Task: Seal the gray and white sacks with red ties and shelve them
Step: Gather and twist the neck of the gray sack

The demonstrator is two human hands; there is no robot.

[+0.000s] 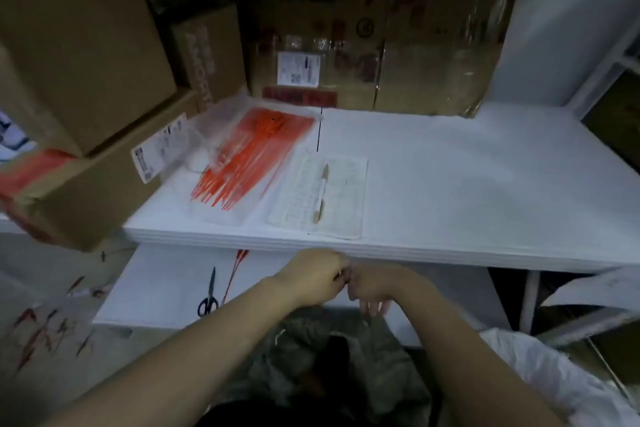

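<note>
A gray sack (332, 354) stands low between my arms, below the white shelf edge. My left hand (315, 279) and my right hand (372, 284) meet just above its mouth, fingers curled and pinching something small and dark between them; what it is stays too blurred to name. A clear packet of red ties (249, 152) lies on the upper white shelf (450, 184) at the left. One loose red tie (235, 270) lies on the lower shelf. A white sack (561, 381) sits at the lower right.
Black-handled scissors (209, 295) lie on the lower shelf beside the loose tie. A paper sheet with a pen (322, 194) rests on the upper shelf. Cardboard boxes (79, 55) stack at the left and back. Cut red tie scraps (45, 326) litter the floor at the left.
</note>
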